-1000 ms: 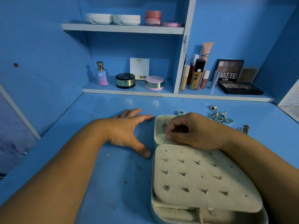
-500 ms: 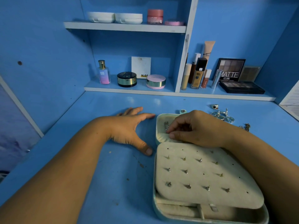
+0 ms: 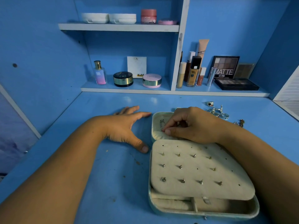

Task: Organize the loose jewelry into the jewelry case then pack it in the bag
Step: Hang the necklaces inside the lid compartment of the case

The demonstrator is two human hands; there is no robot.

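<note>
My right hand [image 3: 192,125] pinches a thin silver piece [image 3: 161,124] in the far pocket of the jewelry case [image 3: 202,213], likely seating it. My left hand [image 3: 123,128] lies flat and open on the desk [image 3: 113,175] just left, probably bracing. Loose rings [image 3: 218,112] wait far right.

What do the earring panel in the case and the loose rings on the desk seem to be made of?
Earring panel: soft cream fabric, probably velvet or suede; matte, fuzzy, no glare. Loose rings: likely silver-toned metal; they glint brightly.
</note>
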